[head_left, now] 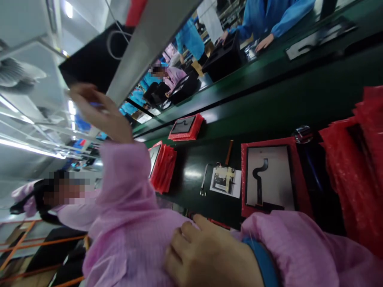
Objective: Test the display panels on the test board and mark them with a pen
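My left hand (103,113) is raised at the upper left, above the bench and in front of a dark panel. Motion blurs its fingers, so whether they hold anything is unclear. Low in the view, my right hand (206,251) has curled fingers against the pink sleeve (143,239); a blue wristband (260,259) circles its wrist. Whatever may be under those fingers is hidden. Beyond this hand lies a flat display panel (272,175) with a black flex cable, on red wrapping. Left of it, a small circuit board (223,179) with tape rests on white paper.
Red-wrapped panel stacks (166,167) stand left along the dark green bench (299,99). More red bubble wrap (350,175) is piled at the right, near a shiny roll (303,134). Co-workers in blue and pink work across the bench; a person in pink (77,207) is at left.
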`<state>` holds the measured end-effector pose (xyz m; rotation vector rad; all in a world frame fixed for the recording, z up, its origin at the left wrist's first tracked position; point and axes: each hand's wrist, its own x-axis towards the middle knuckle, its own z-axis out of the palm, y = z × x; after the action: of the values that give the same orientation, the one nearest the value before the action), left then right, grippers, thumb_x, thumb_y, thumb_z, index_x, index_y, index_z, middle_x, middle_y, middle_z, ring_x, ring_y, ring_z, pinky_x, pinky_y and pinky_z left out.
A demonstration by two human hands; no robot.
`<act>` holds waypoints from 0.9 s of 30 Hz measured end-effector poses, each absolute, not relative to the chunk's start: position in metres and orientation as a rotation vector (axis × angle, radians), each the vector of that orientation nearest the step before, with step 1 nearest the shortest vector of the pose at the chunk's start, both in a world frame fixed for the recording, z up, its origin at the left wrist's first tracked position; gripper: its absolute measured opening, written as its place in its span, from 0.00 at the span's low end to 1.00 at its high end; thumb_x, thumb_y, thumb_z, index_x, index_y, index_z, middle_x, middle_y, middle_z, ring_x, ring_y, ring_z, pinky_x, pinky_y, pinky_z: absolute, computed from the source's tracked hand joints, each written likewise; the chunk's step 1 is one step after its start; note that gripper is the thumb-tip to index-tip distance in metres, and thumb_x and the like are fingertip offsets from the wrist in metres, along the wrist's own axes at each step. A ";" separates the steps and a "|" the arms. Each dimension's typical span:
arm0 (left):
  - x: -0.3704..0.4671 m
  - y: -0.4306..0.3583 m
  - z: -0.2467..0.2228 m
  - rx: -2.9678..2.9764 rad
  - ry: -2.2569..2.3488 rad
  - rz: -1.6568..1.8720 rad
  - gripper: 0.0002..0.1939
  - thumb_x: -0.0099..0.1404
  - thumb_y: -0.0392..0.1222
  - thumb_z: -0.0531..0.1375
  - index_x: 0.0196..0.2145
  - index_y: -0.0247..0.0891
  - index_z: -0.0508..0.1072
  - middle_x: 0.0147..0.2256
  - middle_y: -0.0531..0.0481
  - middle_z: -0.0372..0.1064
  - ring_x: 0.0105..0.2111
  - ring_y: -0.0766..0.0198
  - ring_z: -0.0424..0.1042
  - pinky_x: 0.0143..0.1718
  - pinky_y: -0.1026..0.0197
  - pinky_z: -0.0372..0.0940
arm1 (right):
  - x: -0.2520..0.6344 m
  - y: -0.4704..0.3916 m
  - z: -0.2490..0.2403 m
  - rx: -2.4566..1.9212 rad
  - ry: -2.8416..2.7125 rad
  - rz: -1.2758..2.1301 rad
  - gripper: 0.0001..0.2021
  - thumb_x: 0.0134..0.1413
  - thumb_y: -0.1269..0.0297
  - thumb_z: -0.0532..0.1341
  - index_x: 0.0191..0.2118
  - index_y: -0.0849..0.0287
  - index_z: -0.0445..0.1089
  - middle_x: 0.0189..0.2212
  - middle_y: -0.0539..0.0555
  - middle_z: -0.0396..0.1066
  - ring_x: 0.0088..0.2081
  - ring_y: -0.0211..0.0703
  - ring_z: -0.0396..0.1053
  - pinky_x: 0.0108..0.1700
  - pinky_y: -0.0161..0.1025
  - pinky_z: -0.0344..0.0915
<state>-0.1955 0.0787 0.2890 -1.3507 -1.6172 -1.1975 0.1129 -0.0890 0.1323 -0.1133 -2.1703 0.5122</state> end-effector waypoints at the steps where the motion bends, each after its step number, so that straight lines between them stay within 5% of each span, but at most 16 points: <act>1: -0.187 0.052 0.249 -1.413 -1.790 -1.068 0.10 0.74 0.29 0.48 0.51 0.26 0.62 0.45 0.44 0.62 0.46 0.64 0.68 0.54 0.54 0.65 | 0.111 -0.095 0.128 -0.093 -2.190 0.512 0.09 0.62 0.61 0.63 0.32 0.60 0.70 0.28 0.50 0.71 0.30 0.42 0.66 0.31 0.41 0.63; 5: -0.153 -0.034 0.090 -1.774 -2.356 -0.683 0.12 0.66 0.38 0.63 0.46 0.36 0.71 0.42 0.47 0.71 0.36 0.63 0.73 0.39 0.60 0.71 | 0.107 -0.114 0.112 -0.068 -2.235 0.450 0.11 0.52 0.60 0.69 0.29 0.61 0.70 0.26 0.52 0.70 0.26 0.43 0.63 0.28 0.42 0.61; 10: -0.148 -0.076 -0.019 -1.658 -2.707 -0.480 0.10 0.62 0.39 0.67 0.40 0.38 0.72 0.42 0.43 0.71 0.44 0.52 0.74 0.48 0.50 0.71 | 0.106 -0.134 0.095 -0.077 -2.324 0.411 0.11 0.47 0.59 0.70 0.28 0.61 0.71 0.24 0.53 0.69 0.25 0.45 0.63 0.28 0.43 0.62; 13: -0.152 -0.082 -0.040 -1.540 -2.801 -0.498 0.03 0.66 0.35 0.62 0.35 0.39 0.70 0.43 0.43 0.69 0.50 0.51 0.70 0.56 0.47 0.66 | 0.106 -0.141 0.088 -0.011 -2.389 0.378 0.09 0.48 0.60 0.69 0.29 0.60 0.72 0.25 0.54 0.70 0.26 0.45 0.64 0.28 0.43 0.63; 19: -0.153 -0.079 -0.052 -1.392 -2.869 -0.803 0.10 0.66 0.30 0.59 0.28 0.39 0.65 0.38 0.46 0.68 0.47 0.56 0.70 0.57 0.50 0.65 | 0.101 -0.143 0.079 0.111 -2.456 0.268 0.09 0.44 0.63 0.68 0.32 0.61 0.72 0.25 0.53 0.70 0.26 0.46 0.65 0.28 0.43 0.64; 27: -0.171 -0.091 -0.046 -1.130 -2.715 -1.606 0.08 0.71 0.34 0.54 0.32 0.42 0.62 0.28 0.53 0.71 0.30 0.64 0.72 0.42 0.58 0.67 | 0.097 -0.137 0.066 0.291 -2.639 0.192 0.11 0.50 0.69 0.61 0.41 0.62 0.70 0.33 0.56 0.73 0.32 0.50 0.70 0.34 0.47 0.67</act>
<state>-0.1706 -0.0911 -0.0465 -1.1300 -2.7149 -1.6062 0.0974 -0.1371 0.0660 0.2911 -2.6390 0.1919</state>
